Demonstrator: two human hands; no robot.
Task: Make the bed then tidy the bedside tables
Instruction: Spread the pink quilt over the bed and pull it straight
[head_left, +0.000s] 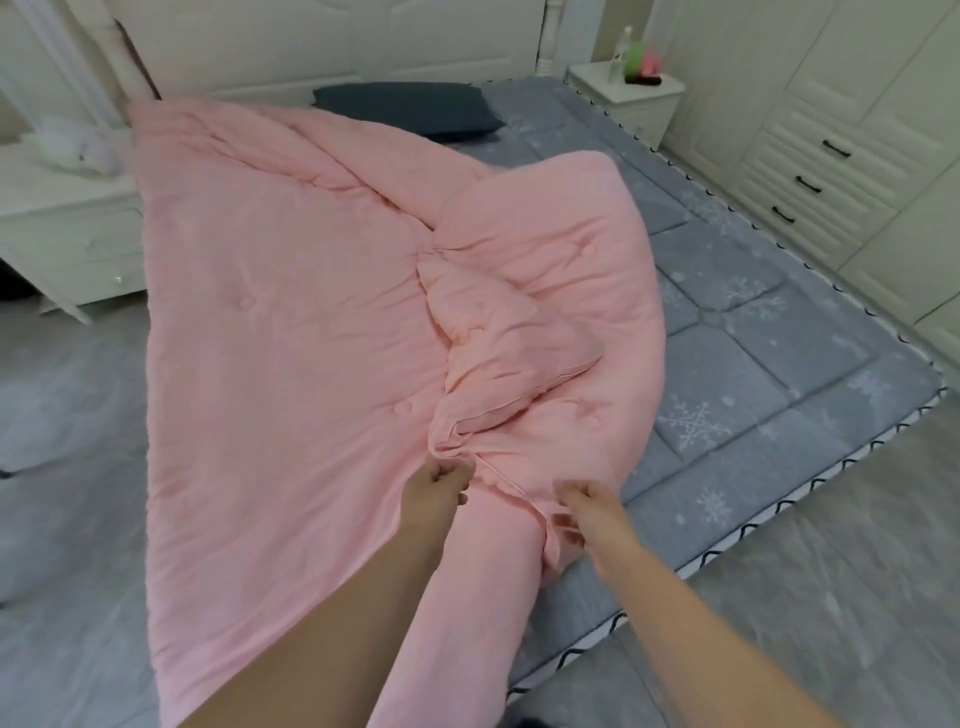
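Observation:
A pink quilt (291, 322) lies rumpled over the left half of the bed, its right part folded back on itself in a bunch. The grey mattress (753, 338) with snowflake print shows bare on the right. My left hand (439, 486) grips a bunched fold of the quilt near the bed's foot. My right hand (589, 512) pinches the quilt's edge just to the right of it. A dark grey pillow (410, 111) lies at the head by the white headboard. One bedside table (626, 98) stands at the far right, another (62, 208) at the left.
The right bedside table carries a bottle (623, 52) and green and pink items (644, 65). A white soft object (78, 148) lies on the left table. White drawers with dark handles (810, 182) line the right wall. Grey floor surrounds the bed.

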